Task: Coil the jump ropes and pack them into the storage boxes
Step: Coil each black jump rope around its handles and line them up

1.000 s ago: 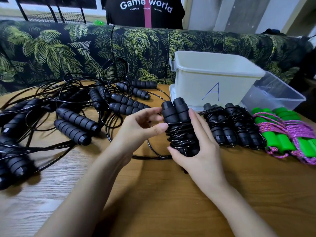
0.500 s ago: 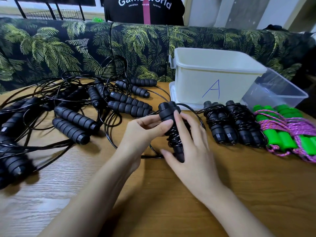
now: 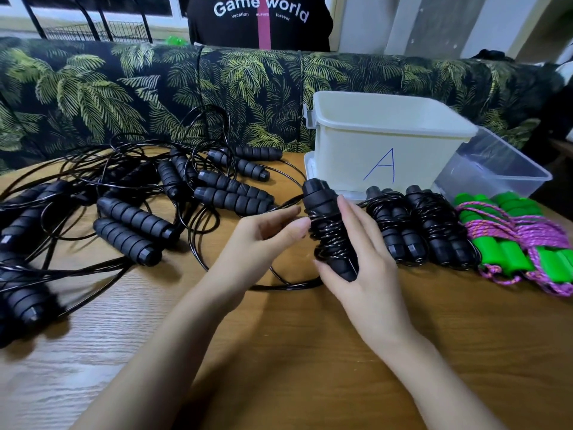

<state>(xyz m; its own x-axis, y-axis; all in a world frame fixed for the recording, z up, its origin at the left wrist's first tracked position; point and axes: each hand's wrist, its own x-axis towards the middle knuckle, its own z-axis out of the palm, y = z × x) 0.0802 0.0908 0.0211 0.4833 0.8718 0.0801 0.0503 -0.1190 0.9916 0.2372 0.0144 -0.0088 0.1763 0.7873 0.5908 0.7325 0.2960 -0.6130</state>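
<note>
Jump rope [image 3: 328, 231] coiled round its handles, at mid-desk [image 3: 310, 352].
Right hand [image 3: 369, 274] grips the bundle between thumb and fingers; left hand [image 3: 263, 234], fingers loosely spread, touches the coils with its thumb. White box A [image 3: 387, 144] stands just behind.

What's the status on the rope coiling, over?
Right hand holds black rope bundle, part wound. Left hand beside it, grip unclear. Loose cord loops on table. Box A stands behind, open.

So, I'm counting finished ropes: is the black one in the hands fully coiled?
Not fully. Cord on the black rope wraps its handles, but a loose loop trails from it across the table.
</note>
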